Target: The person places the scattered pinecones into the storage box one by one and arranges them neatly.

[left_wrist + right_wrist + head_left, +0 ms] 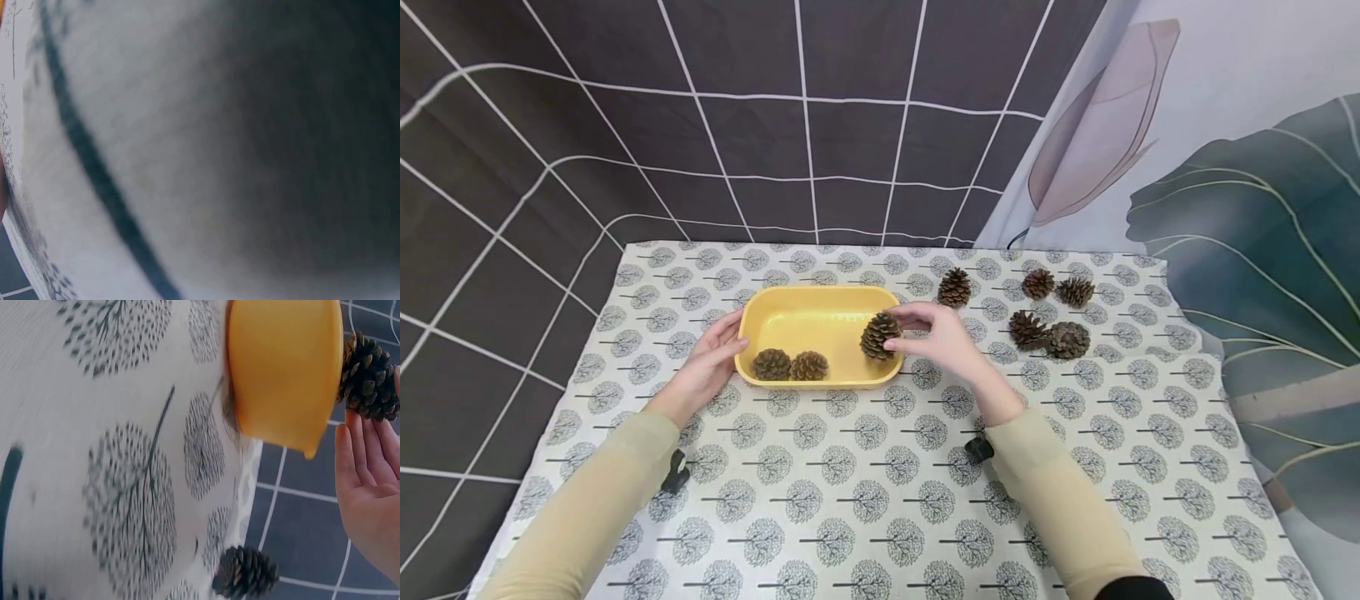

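A yellow oblong tray point(820, 292) lies on the tree-print tablecloth point(865, 467). Two pine cones point(772, 364) point(808, 365) lie side by side at its near left. My right hand point(916, 327) pinches a third pine cone point(880, 335) between thumb and fingers, just over the tray's right end. My left hand point(715, 354) rests with straight fingers against the tray's left wall. The right wrist view shows the tray point(281, 369) from outside, the held cone point(369, 378) and my right hand point(375, 487). The left wrist view is only blurred cloth.
Several loose pine cones lie right of the tray: one close by point(954, 287), two further back point(1038, 283) point(1076, 292), two nearer point(1027, 329) point(1067, 340). One such cone point(245, 573) shows low in the right wrist view. A dark grid curtain hangs behind.
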The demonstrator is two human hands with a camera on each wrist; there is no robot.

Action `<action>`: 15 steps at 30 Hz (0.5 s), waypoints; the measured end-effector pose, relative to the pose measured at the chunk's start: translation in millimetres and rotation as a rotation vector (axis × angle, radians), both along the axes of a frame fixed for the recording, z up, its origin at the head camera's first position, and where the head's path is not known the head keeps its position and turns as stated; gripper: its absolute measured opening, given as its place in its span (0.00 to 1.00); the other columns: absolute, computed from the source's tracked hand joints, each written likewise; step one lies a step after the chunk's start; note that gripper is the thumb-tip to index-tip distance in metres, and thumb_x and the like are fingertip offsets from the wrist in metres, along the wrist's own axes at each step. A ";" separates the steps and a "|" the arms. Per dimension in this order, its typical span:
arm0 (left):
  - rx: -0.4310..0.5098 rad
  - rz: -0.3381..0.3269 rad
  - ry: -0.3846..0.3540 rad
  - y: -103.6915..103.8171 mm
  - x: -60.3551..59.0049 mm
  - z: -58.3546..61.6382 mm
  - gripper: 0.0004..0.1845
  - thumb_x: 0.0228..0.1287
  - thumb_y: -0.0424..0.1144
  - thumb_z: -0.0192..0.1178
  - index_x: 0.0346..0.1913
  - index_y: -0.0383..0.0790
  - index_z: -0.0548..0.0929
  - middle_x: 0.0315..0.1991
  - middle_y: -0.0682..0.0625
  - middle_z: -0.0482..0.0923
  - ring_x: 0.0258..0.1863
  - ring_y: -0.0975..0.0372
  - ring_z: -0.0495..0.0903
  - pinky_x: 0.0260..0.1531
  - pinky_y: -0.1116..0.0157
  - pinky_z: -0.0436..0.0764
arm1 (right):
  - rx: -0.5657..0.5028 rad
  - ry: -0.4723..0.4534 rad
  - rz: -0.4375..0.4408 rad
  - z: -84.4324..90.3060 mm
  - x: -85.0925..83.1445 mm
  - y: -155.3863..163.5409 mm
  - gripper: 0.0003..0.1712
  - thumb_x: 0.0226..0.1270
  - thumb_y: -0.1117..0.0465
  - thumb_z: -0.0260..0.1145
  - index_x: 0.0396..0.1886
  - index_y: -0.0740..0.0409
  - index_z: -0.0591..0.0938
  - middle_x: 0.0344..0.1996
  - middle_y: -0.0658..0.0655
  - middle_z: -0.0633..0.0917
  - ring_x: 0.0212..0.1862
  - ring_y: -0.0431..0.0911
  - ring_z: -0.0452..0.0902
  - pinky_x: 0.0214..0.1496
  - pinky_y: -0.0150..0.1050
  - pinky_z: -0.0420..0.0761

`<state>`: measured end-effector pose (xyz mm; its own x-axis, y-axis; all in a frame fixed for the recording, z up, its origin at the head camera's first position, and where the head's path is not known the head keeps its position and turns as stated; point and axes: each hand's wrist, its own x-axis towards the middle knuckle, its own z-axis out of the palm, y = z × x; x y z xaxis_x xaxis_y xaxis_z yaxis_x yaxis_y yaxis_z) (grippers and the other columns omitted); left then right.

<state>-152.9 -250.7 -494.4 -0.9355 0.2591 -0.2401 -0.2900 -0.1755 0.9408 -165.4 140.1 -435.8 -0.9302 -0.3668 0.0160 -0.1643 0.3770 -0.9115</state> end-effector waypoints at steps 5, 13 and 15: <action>-0.005 -0.004 0.005 -0.3 0.3 -0.5 0.40 0.78 0.26 0.49 0.85 0.35 0.45 0.88 0.41 0.37 0.88 0.47 0.41 0.87 0.60 0.53 | 0.045 -0.025 0.022 -1.2 -2.0 -18.2 0.32 0.59 0.63 0.81 0.64 0.65 0.83 0.59 0.66 0.88 0.60 0.59 0.86 0.70 0.49 0.86; -0.008 -0.008 0.015 -0.5 -0.3 -1.5 0.40 0.78 0.26 0.51 0.85 0.34 0.46 0.88 0.41 0.39 0.88 0.47 0.42 0.87 0.61 0.54 | 0.142 -0.012 0.058 -4.1 -4.7 -37.0 0.32 0.58 0.61 0.83 0.63 0.60 0.85 0.59 0.62 0.89 0.61 0.58 0.86 0.72 0.50 0.85; -0.006 -0.006 0.015 -0.6 -0.3 -1.6 0.39 0.78 0.26 0.50 0.85 0.35 0.46 0.88 0.41 0.39 0.88 0.48 0.42 0.87 0.62 0.54 | 0.171 0.003 0.078 -3.5 -5.0 -40.2 0.31 0.58 0.61 0.82 0.62 0.60 0.85 0.59 0.62 0.89 0.61 0.58 0.86 0.72 0.50 0.85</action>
<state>-153.2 -251.4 -496.0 -0.9373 0.2636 -0.2282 -0.2775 -0.1676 0.9460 -170.4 99.9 -439.3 -0.8987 -0.4358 -0.0497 -0.2022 0.5121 -0.8348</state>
